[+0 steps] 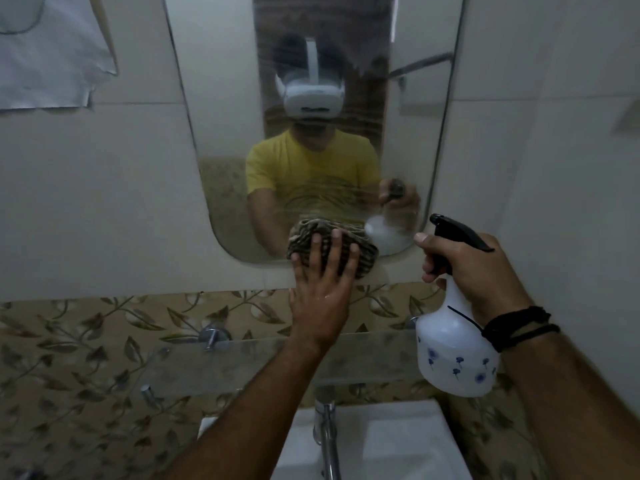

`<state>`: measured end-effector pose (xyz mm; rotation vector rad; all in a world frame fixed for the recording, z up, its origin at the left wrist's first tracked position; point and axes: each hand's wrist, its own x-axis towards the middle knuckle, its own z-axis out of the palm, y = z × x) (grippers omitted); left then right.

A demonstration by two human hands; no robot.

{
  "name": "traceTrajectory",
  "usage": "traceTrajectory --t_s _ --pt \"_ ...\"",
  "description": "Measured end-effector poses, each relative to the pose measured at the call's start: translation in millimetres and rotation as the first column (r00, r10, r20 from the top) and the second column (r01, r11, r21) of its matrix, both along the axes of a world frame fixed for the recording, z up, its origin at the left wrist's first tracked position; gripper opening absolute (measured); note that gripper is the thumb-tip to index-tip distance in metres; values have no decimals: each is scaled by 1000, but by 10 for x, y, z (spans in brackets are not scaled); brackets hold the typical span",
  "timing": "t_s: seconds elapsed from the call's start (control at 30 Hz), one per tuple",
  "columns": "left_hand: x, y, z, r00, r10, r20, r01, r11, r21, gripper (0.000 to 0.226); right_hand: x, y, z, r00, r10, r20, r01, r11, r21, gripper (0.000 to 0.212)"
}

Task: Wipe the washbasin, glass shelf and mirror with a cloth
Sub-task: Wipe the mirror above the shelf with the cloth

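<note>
A striped cloth (333, 250) is pressed flat against the mirror's (311, 133) bottom edge by the open left hand (320, 299). A spray bottle (453, 344) is gripped by the closed right hand (474, 271), right of the mirror.

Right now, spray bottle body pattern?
White with small blue flowers, black trigger; spray bottle shows in the head view.

I find no text, brand, number or sign that I can read anywhere in view. The white spray bottle (453, 348) carries only small blue flower prints, no lettering. The pale sheet (48, 53) hanging on the wall at the upper left shows no legible writing from here.
</note>
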<state>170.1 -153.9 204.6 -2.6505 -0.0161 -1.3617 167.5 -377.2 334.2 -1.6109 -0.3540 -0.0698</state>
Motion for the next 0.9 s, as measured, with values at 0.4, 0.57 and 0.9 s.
traceTrajectory --t_s 0.4,0.57,0.9 --pt "290 -223 898 972 -159 -171 224 843 489 64 92 -294 80 999 -43 16 42 998 55 30" --pt "475 -375 1484 964 -152 -218 261 703 661 61 21 -277 231 998 7 60 -12 997 76 26" --pt "632 -518 2560 956 -169 -239 288 397 871 54 -27 -280 498 979 55 198 -65 997 45 39"
